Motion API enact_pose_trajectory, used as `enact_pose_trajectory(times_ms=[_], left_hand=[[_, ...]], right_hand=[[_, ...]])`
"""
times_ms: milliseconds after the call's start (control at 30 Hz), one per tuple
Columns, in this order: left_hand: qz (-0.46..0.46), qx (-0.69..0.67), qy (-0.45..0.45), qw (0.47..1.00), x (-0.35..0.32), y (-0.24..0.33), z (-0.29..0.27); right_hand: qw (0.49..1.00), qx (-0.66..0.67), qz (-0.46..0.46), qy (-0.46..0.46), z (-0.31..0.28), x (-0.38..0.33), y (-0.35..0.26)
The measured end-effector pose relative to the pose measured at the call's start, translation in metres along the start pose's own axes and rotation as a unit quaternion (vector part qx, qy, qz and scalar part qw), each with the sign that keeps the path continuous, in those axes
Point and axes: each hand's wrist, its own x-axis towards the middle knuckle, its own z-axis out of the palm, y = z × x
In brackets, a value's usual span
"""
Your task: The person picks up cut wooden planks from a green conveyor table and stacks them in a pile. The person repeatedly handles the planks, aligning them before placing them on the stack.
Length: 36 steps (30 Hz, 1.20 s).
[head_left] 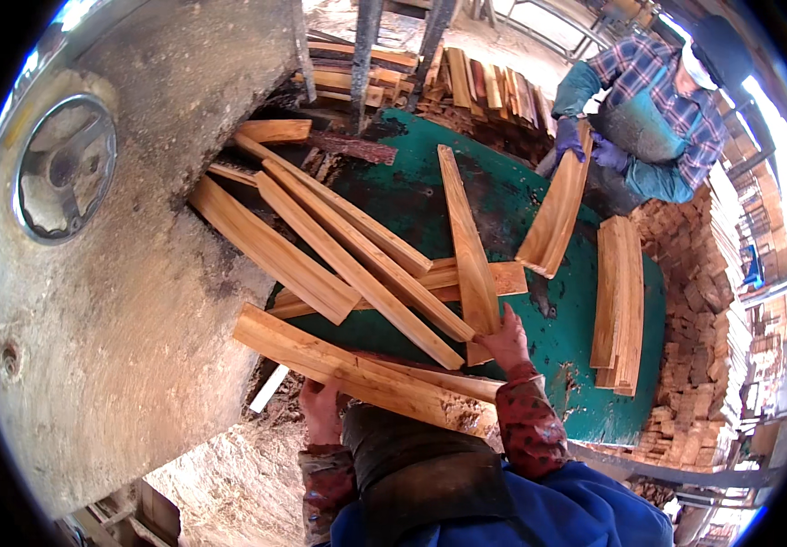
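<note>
Wooden boards lie crisscrossed over the green table, the right hand clamped on the near end of the tapered plank, the left hand at the nearest plank, its fingers too hidden to tell

Our left hand and right hand are bare below reddish sleeves mottled with darker spots. A bright blue garment falls in loose folds, and a creased, dark brownish-black covering (apron-like, though we cannot tell its exact kind) spans our front.
</note>
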Motion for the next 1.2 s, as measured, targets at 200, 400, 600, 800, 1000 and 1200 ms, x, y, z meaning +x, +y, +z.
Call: enact_pose_trajectory(times_ms=[200, 400, 600, 800, 1000, 1200], left_hand=[[0.027, -0.046, 0.009, 0.999, 0.004, -0.016, 0.002], [0.012, -0.073, 0.026, 0.997, -0.001, -0.010, 0.012], [0.012, -0.054, 0.019, 0.998, 0.007, -0.020, 0.002], [-0.029, -0.097, -0.025, 0.995, -0.005, -0.005, 0.001], [-0.011, -0.070, -0.004, 0.998, -0.009, 0.002, 0.010], [-0.012, 0.030, 0.030, 0.999, -0.004, -0.001, 0.013]], right_hand=[[0.947, 0.316, 0.043, -0.034, -0.024, 0.014, 0.009], [0.964, 0.184, -0.150, 0.120, -0.070, -0.009, -0.001], [0.957, 0.240, -0.163, -0.020, -0.107, -0.066, -0.057], [0.945, 0.112, -0.302, -0.061, -0.060, -0.100, -0.090], [0.852, 0.096, -0.456, -0.237, -0.037, -0.105, -0.089], [0.866, 0.134, -0.423, -0.232, -0.014, -0.049, -0.155]])
